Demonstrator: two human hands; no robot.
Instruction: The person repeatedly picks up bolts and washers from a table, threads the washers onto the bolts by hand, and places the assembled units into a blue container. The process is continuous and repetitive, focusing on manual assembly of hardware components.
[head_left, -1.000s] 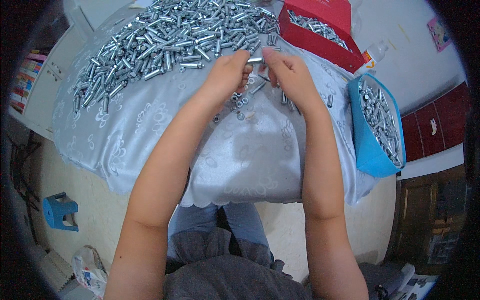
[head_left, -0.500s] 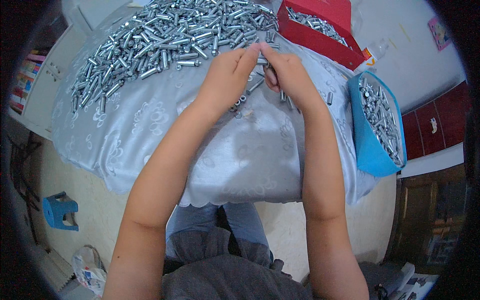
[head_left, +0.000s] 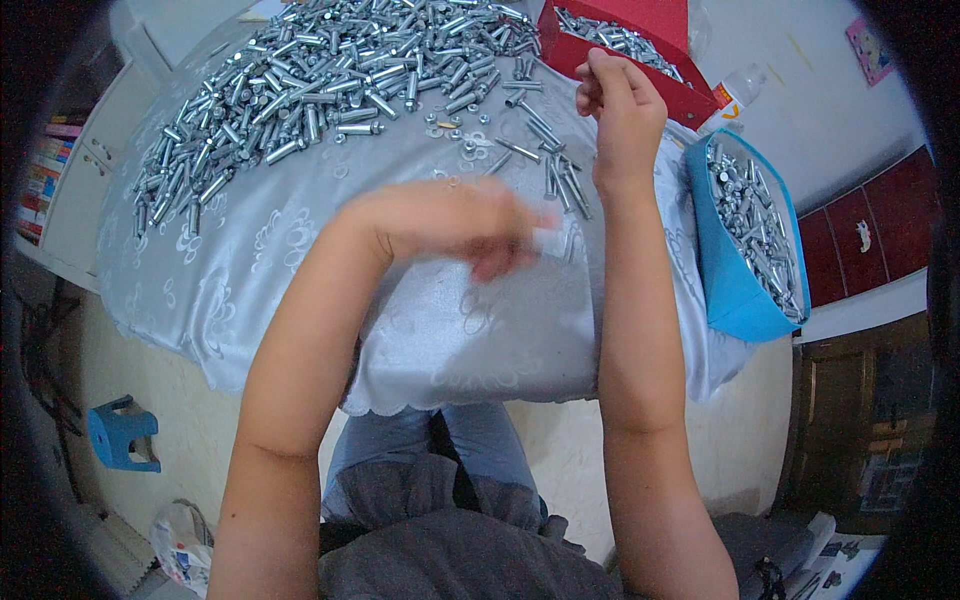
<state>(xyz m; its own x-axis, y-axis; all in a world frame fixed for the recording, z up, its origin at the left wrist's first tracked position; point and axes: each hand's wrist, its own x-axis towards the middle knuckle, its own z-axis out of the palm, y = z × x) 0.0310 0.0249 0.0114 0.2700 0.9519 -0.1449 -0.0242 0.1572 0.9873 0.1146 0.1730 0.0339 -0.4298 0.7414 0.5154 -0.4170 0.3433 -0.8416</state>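
- Left hand (head_left: 478, 230): blurred, above the near part of the surface (head_left: 270, 225); finger spread and contents cannot be told. Risk: a sideways brush scatters the small parts close by.
- Right hand (head_left: 622, 95): fingers curled closely together, raised in front of the red box (head_left: 688, 104); any held piece cannot be told. Risk: a loose pinch lets a small part slip.
- Loose bolts (head_left: 574, 188): small cluster on the surface, between the hands. Risk: round shanks roll if nudged.
- Nuts and washers (head_left: 469, 146): strewn beyond the left hand. Risk: cloth folds or a dragging wrist hide or displace them.
- Heap of metal fasteners (head_left: 330, 85): spread across the far left. Risk: slumping pieces mix with the loose ones.
- Blue container (head_left: 738, 298): filled, by the surface's right edge. Risk: an elbow knock could tip it.
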